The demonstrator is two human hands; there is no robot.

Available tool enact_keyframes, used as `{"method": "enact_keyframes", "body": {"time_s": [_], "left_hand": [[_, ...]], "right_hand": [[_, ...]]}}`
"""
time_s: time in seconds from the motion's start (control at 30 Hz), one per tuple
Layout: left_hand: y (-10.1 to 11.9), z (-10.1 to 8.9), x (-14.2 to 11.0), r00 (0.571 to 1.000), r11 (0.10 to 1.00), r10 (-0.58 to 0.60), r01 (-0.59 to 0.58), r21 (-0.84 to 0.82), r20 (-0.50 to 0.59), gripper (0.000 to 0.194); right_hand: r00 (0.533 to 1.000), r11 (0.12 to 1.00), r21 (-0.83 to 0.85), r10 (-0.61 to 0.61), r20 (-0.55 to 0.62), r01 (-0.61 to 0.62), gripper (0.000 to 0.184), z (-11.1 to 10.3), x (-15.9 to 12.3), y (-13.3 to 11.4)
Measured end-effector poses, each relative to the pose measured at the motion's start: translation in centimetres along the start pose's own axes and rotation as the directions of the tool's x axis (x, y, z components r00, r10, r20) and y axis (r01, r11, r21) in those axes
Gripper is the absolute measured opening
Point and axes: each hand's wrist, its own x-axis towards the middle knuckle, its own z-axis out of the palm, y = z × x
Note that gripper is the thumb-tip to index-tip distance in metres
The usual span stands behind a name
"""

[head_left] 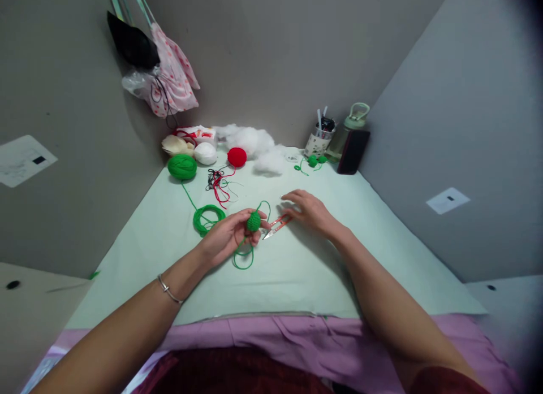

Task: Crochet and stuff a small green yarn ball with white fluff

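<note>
1. My left grip (231, 233) is pinching the green crocheted ball (253, 221) with its fingers bent close around it; the ball is sitting just left of the orange-handled snips (277, 228).
2. My right grip (311, 210) is standing loosely open with fingers half bent over the handle end of those snips; I cannot tell whether any fingertip is touching them.
3. The snips are pointing their blades toward my left fingers, so my judgement is that handling them by the handles alone is making best sense.
4. One green yarn loop (243, 268) is hanging nearer me than the snips and to their left; I am judging that slack like this is needing to stay clear of the blades.
5. Well left of the snips, the yarn coil (195, 219) is resting on the surface (297, 286).
6. A light pinch is suiting the ball, I think, because squeezing hard is risking dents.
</note>
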Motion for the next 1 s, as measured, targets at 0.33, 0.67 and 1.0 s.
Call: {"method": "enact_keyframes", "body": {"time_s": [0.33, 0.67, 1.0], "left_hand": [[0.5, 0.0, 0.4, 0.992, 0.997, 0.034, -0.042, -0.062, -0.124, 0.022], [-0.1, 0.5, -0.1, 0.979, 0.991, 0.112, -0.099, 0.085, -0.17, 0.018], [-0.5, 0.8, 0.0, 0.977, 0.973, 0.139, -0.105, 0.207, -0.159, 0.019]], "right_hand": [[0.992, 0.968, 0.231, -0.112, 0.058, 0.096, 0.007, 0.0, -0.2, -1.4], [0.999, 0.846, 0.533, -0.033, 0.015, 0.02, 0.037, -2.3, -1.1, -5.2], [0.995, 0.938, 0.337, -0.095, 0.024, 0.082, 0.032, 0.1, -1.4, -6.7]]}}
